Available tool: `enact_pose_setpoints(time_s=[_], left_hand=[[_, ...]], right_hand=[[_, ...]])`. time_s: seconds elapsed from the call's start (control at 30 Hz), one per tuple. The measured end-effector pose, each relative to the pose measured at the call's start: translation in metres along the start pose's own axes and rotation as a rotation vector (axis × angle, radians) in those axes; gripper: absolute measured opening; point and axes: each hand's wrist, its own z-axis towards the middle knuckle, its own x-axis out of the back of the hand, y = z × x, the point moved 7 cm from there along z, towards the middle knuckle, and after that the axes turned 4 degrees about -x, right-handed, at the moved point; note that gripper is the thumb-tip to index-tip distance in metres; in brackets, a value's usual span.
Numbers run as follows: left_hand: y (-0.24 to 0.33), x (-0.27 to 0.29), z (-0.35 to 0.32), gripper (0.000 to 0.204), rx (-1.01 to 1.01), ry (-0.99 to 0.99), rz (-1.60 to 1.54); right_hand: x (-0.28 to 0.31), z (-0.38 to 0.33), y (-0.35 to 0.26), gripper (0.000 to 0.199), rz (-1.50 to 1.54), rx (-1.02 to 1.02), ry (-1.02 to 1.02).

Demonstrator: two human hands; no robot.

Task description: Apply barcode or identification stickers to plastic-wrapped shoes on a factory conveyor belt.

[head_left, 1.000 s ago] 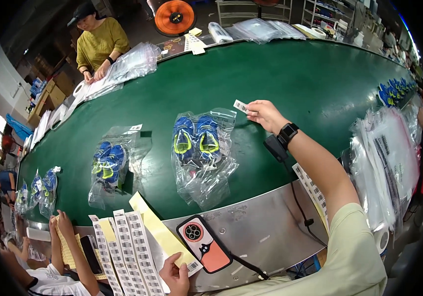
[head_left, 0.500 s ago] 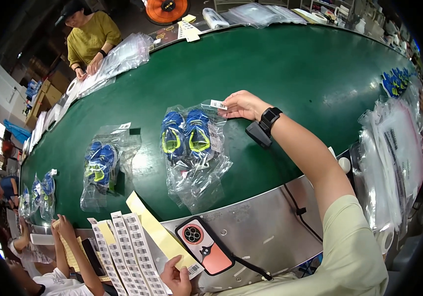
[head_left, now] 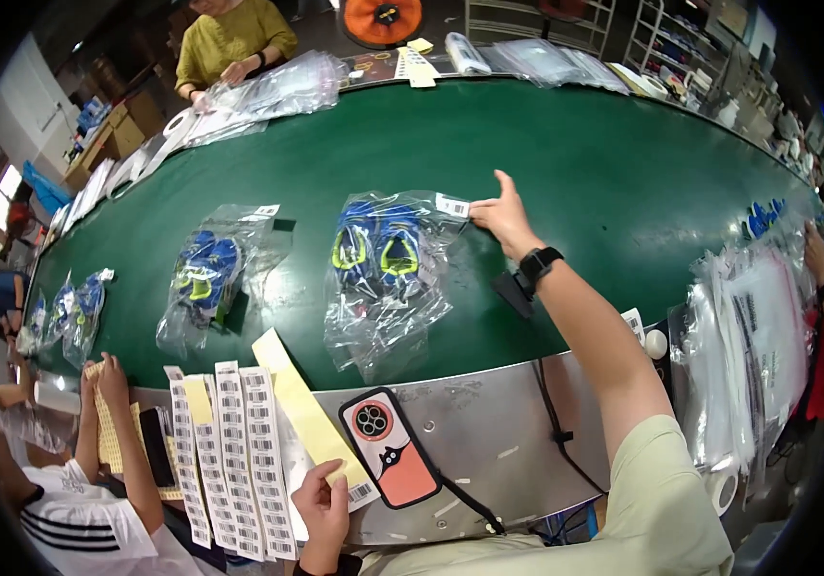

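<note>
My right hand (head_left: 500, 213) reaches out over the green table, thumb raised and fingers apart. Its index fingertip touches the white barcode label (head_left: 451, 206) at the upper right corner of a clear plastic bag (head_left: 374, 331). Inside the bag lies a pair of blue shoes (head_left: 376, 245) with lime-green linings. Close to the near edge, my left hand (head_left: 324, 504) has its fingers curled at the edge of a yellow label strip (head_left: 308, 415), which carries a barcode sticker at its lower end. The grip itself is partly hidden.
Several barcode sticker sheets (head_left: 230, 461) and a phone (head_left: 390, 447) lie along the metal edge (head_left: 489, 432). Bagged shoes (head_left: 208, 274) sit farther left. Plastic bags (head_left: 748, 346) are piled at right. A person (head_left: 234, 48) works across the table; another person's hands (head_left: 105, 384) are at left.
My right thumb has lifted off the label corner, leaving the index finger touching it. The view has shifted, so the table appears displaced. My left hand stays by the yellow strip.
</note>
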Motion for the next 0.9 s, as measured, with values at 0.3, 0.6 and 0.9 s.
enact_pose_setpoints(time_s=[0.3, 0.6, 0.9], left_hand=[[0.038, -0.006, 0.007, 0.015, 0.097, 0.081, -0.452], [0.068, -0.035, -0.002, 0.022, 0.098, -0.055, -0.504], [0.075, -0.034, -0.012, 0.024, 0.033, -0.021, -0.301]], right_hand=[[-0.104, -0.295, -0.061, 0.014, -0.168, 0.051, -0.958], [-0.106, -0.332, -0.03, 0.016, -0.058, -0.169, -0.838], [-0.095, -0.339, -0.07, 0.01, -0.217, 0.434, -0.578]])
